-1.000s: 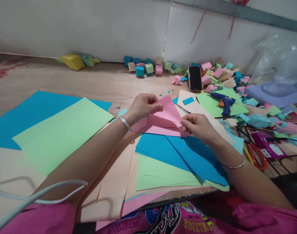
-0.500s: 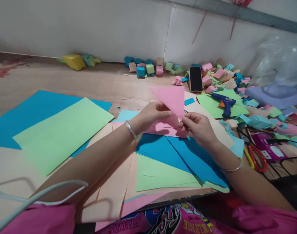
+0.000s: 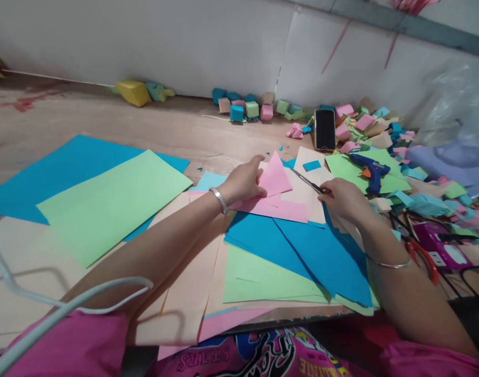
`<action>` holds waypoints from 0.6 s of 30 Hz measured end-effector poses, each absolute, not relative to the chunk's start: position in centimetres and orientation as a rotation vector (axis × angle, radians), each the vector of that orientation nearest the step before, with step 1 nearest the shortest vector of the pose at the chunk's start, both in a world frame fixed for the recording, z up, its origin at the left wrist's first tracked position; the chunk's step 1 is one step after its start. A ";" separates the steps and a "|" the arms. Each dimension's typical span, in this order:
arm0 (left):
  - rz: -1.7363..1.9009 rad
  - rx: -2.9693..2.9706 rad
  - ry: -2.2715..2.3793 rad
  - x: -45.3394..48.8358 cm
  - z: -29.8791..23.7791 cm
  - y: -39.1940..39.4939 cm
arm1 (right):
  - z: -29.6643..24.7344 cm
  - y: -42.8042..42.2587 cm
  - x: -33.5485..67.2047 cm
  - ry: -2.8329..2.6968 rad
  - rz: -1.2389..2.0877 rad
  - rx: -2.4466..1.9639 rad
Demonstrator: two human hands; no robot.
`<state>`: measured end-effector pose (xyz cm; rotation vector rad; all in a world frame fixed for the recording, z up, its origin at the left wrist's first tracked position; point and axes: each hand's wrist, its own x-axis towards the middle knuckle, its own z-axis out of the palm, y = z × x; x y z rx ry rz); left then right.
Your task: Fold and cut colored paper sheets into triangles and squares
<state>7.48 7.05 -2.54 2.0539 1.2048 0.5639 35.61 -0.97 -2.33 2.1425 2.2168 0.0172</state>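
Note:
My left hand (image 3: 245, 180) is closed on a folded pink paper (image 3: 277, 177), whose pointed corner sticks up past the fingers. It is over more pink paper (image 3: 294, 210) lying flat. My right hand (image 3: 345, 199) grips a pair of scissors (image 3: 305, 180), with the slim dark blades pointing left toward the folded paper and apart from it. The fingers hide the scissors' handles. Under both hands are blue sheets (image 3: 270, 243), green sheets (image 3: 268, 280) and peach sheets (image 3: 192, 267).
A large blue sheet (image 3: 74, 162) and a green sheet (image 3: 113, 204) lie at the left. Small paper cubes (image 3: 252, 110) line the wall. On the right are a phone (image 3: 324, 129), a glue gun (image 3: 372, 170), a paper pile (image 3: 380, 131), red-handled pliers (image 3: 425, 262) and a purple power strip (image 3: 443, 246).
My right hand has let go of the pink paper, moved right and taken hold of the scissors. My left hand has lowered the paper toward the sheets. The camera has turned slightly left.

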 end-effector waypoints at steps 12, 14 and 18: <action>0.265 2.292 1.027 7.2 -2.6 8.0 | -0.3 -2.1 36.7 2.482 0.139 2.236; 0.242 2.307 0.990 7.0 -2.7 8.3 | -0.4 -2.2 35.9 2.675 -0.100 2.134; 0.252 2.369 0.923 6.9 -2.7 8.7 | -0.9 -2.1 34.2 2.860 -0.371 1.929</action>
